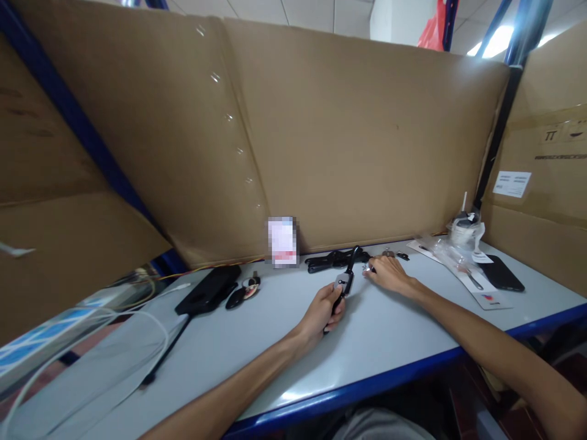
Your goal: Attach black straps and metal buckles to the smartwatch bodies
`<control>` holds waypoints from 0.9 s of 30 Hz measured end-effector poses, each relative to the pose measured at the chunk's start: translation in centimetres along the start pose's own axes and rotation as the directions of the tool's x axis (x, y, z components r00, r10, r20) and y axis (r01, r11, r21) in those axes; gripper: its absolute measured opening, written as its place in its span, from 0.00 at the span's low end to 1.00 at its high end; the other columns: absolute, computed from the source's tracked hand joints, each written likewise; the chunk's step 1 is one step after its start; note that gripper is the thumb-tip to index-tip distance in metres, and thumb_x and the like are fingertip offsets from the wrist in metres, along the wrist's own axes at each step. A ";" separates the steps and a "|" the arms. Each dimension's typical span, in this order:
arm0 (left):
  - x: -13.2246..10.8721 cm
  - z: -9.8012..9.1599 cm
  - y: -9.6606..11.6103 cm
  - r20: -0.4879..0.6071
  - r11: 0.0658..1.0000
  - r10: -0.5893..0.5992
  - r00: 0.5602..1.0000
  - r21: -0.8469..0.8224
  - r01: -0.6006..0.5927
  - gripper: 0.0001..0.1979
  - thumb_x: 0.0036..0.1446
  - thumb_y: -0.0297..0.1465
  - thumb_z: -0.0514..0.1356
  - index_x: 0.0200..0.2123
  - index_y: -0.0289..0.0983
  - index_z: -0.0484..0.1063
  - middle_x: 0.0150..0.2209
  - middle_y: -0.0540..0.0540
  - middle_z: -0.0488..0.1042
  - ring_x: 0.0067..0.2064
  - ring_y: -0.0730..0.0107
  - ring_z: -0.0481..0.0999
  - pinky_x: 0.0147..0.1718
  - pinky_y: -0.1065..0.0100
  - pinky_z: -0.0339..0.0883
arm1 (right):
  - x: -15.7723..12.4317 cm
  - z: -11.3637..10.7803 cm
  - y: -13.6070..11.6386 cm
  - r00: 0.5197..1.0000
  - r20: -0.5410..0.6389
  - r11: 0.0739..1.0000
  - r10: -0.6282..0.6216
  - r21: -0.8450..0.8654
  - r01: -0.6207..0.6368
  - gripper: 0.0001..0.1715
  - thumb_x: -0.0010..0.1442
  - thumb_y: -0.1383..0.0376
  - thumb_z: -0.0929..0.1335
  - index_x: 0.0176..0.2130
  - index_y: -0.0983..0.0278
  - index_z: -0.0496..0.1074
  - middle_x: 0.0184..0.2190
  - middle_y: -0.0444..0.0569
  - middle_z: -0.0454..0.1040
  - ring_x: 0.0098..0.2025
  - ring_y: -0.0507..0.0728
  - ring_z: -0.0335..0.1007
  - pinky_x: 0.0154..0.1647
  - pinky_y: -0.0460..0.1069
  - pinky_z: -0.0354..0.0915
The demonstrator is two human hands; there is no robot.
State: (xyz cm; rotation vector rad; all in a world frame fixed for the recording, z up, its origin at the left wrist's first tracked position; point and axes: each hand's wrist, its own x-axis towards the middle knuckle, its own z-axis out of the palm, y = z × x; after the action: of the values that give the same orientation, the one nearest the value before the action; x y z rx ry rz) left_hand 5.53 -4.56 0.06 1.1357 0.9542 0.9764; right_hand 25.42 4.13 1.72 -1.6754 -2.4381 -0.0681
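Note:
My left hand (326, 307) is closed around what looks like a black cable lock (342, 283) with a grey face, held a little above the table. Its dark upper part (354, 256) rises and bends over to the right. At the back of the table, my right hand (389, 272) has its fingers curled together at a small shiny metal piece (365, 267), too small to name. Bundled black cable (321, 261) lies just behind and left of the hands. Beyond the right fingers is a small black item (403, 256).
The grey table (275, 330) has a blue front edge. On the left are a power bank (211, 290), a key fob (236, 297), white cables and a power strip (68, 324). To the right lie clear packaging (452, 263) and a black phone (501, 273). Cardboard (348, 140) walls the back.

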 end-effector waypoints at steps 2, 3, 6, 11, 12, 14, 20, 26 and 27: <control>0.0 0.0 0.0 -0.004 1.000 -0.005 1.000 0.001 0.005 0.19 0.59 0.47 0.60 0.33 0.40 0.57 0.19 0.60 0.56 0.15 0.84 0.46 0.12 0.78 0.36 | 0.2 0.3 -0.2 1.000 -0.001 1.000 -0.008 0.015 0.008 0.20 0.66 0.55 0.65 0.47 0.67 0.77 0.49 0.61 0.78 0.49 0.64 0.74 0.45 0.49 0.62; 0.0 0.0 0.0 -0.007 1.000 -0.010 1.000 0.002 0.010 0.19 0.59 0.47 0.60 0.33 0.40 0.57 0.19 0.60 0.56 0.15 0.84 0.46 0.12 0.78 0.36 | 0.3 0.4 -0.2 1.000 -0.005 1.000 -0.014 0.028 0.014 0.18 0.66 0.57 0.66 0.46 0.66 0.77 0.48 0.60 0.78 0.49 0.63 0.75 0.45 0.49 0.62; 0.0 0.1 0.0 -0.018 1.000 -0.018 1.000 0.005 0.018 0.18 0.59 0.46 0.60 0.33 0.40 0.57 0.19 0.59 0.56 0.15 0.83 0.46 0.12 0.78 0.36 | 0.6 0.4 0.0 1.000 -0.007 0.998 -0.024 0.062 0.025 0.14 0.64 0.60 0.67 0.45 0.64 0.78 0.47 0.57 0.79 0.47 0.61 0.75 0.43 0.48 0.61; -0.1 0.2 0.2 -0.034 1.000 -0.016 0.999 0.018 0.017 0.18 0.60 0.46 0.58 0.32 0.40 0.56 0.19 0.59 0.56 0.16 0.83 0.46 0.13 0.78 0.37 | 0.9 -0.6 1.8 1.000 0.004 0.996 0.011 0.088 -0.011 0.12 0.62 0.61 0.68 0.40 0.62 0.80 0.42 0.52 0.81 0.44 0.57 0.75 0.39 0.45 0.60; -0.2 0.2 0.2 -0.036 1.000 -0.015 0.999 0.020 0.016 0.18 0.60 0.46 0.58 0.32 0.40 0.56 0.19 0.59 0.56 0.16 0.83 0.46 0.13 0.78 0.37 | 1.0 -0.9 2.4 0.999 0.005 0.996 0.038 0.086 -0.039 0.12 0.62 0.62 0.67 0.40 0.63 0.80 0.41 0.52 0.81 0.44 0.57 0.75 0.37 0.45 0.59; -0.2 0.2 0.2 -0.034 1.000 -0.011 0.999 0.019 0.012 0.18 0.60 0.46 0.59 0.32 0.40 0.56 0.19 0.59 0.56 0.16 0.83 0.46 0.13 0.78 0.37 | 1.0 -1.5 3.7 0.996 0.023 0.993 0.085 0.080 -0.086 0.12 0.61 0.62 0.68 0.39 0.64 0.80 0.38 0.53 0.81 0.42 0.57 0.75 0.34 0.45 0.58; -0.2 0.2 0.1 -0.039 0.999 -0.010 0.999 0.035 0.011 0.19 0.57 0.47 0.60 0.32 0.40 0.58 0.19 0.59 0.56 0.15 0.83 0.46 0.12 0.78 0.35 | 1.0 -2.4 7.0 0.979 0.120 0.984 0.164 0.045 -0.170 0.10 0.56 0.60 0.72 0.35 0.64 0.82 0.34 0.49 0.81 0.37 0.56 0.75 0.30 0.44 0.56; -0.3 0.0 0.1 -0.029 0.999 -0.005 1.000 0.047 0.007 0.23 0.56 0.50 0.62 0.30 0.40 0.55 0.19 0.59 0.57 0.15 0.84 0.47 0.12 0.78 0.37 | 1.1 -2.8 8.4 0.952 0.138 0.962 0.272 -0.025 -0.271 0.12 0.58 0.63 0.70 0.38 0.67 0.82 0.39 0.57 0.81 0.40 0.59 0.76 0.31 0.45 0.58; -0.3 0.0 0.1 -0.027 0.999 -0.003 1.000 0.046 0.004 0.23 0.55 0.50 0.62 0.30 0.40 0.55 0.19 0.59 0.57 0.15 0.84 0.47 0.12 0.78 0.38 | 1.1 -2.9 8.4 0.953 0.127 0.961 0.277 -0.034 -0.275 0.13 0.59 0.64 0.69 0.39 0.68 0.81 0.40 0.58 0.81 0.42 0.60 0.76 0.32 0.45 0.59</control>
State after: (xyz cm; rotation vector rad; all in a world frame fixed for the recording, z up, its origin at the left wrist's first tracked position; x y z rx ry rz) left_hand 5.44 -4.84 0.17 1.1615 1.0037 0.9734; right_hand 33.26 7.76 4.16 -2.0704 -2.2673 0.0624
